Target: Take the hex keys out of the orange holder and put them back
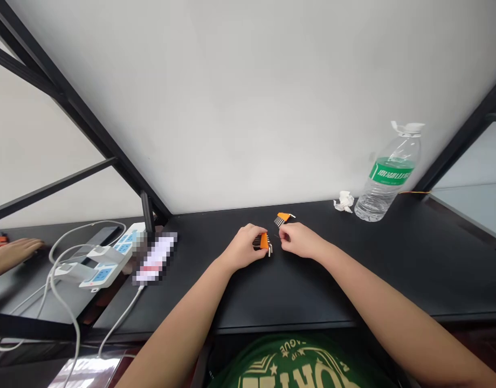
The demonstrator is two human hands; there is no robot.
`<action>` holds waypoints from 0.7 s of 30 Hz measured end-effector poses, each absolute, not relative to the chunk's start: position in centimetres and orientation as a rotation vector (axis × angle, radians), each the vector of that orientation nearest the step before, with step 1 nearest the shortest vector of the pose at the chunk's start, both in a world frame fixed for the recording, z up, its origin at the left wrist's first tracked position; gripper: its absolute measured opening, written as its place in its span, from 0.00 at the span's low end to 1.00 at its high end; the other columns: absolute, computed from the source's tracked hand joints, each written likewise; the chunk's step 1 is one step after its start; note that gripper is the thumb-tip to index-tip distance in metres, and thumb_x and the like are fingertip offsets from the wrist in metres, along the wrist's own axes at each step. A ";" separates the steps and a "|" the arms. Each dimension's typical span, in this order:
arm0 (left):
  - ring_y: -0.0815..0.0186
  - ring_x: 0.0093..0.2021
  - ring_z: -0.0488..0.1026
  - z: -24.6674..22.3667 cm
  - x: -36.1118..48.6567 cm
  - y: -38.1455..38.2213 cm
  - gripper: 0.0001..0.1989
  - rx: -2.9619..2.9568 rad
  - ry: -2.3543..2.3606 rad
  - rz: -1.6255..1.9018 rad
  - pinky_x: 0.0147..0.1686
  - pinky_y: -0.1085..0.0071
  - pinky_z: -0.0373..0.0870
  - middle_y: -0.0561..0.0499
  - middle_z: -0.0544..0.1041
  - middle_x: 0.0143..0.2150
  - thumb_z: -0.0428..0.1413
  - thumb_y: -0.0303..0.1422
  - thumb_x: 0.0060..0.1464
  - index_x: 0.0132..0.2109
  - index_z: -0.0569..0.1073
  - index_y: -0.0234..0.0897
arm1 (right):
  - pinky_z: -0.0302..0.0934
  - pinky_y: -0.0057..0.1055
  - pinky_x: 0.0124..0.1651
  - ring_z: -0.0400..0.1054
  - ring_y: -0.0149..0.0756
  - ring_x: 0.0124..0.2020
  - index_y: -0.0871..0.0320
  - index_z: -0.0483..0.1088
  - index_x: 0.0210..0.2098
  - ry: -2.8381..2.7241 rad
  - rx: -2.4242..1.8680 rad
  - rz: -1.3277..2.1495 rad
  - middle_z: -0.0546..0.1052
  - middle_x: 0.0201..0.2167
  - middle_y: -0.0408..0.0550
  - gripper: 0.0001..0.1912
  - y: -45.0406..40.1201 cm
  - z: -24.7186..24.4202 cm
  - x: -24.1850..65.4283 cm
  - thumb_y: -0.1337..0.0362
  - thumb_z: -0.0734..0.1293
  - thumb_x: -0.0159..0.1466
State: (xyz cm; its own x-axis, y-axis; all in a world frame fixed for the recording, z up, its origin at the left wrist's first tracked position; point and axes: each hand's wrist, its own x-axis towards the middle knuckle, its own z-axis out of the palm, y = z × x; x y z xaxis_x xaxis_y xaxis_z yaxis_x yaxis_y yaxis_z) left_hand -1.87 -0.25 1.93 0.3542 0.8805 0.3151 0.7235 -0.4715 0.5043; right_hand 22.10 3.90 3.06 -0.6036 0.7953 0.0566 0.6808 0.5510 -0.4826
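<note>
My left hand (248, 247) is closed round an orange hex key holder (264, 241), its thumb and fingers on either side. Bent metal ends of several hex keys stick out of that holder on the right. My right hand (293, 239) is a short way to the right, fingers pinched together. A thin dark sliver, apparently a small hex key (276, 236), pokes out from its fingertips toward the holder; most of it is hidden. Just behind the right hand, a second orange holder (284, 216) with several hex keys lies on the black table (215, 226).
At the back right stand a large water bottle (387, 178) and a crumpled tissue (344, 201). On the left are a phone (157, 258) on a cable, a white power strip (114, 256) with plugs, and another person's hand (19, 252) beyond the black frame (110, 156).
</note>
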 end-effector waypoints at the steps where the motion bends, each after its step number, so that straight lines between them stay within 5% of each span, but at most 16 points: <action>1: 0.57 0.49 0.76 2.0 -1.8 -0.3 0.22 2.329 1.435 0.823 0.54 0.57 0.75 0.48 0.78 0.47 0.65 0.30 0.49 0.53 0.75 0.41 | 0.55 0.27 0.36 0.64 0.29 0.31 0.57 0.67 0.32 -2.479 -1.158 0.648 0.74 0.32 0.43 0.03 3.9 3.1 22.2 0.70 0.66 0.62; 21: 0.57 0.48 0.75 2.5 -1.5 -0.9 0.21 2.423 1.370 0.827 0.53 0.56 0.73 0.48 0.79 0.45 0.64 0.29 0.49 0.52 0.75 0.40 | 0.55 0.29 0.36 0.62 0.30 0.32 0.58 0.71 0.35 -2.521 -0.840 0.360 0.72 0.38 0.48 0.10 3.6 3.1 22.4 0.69 0.61 0.72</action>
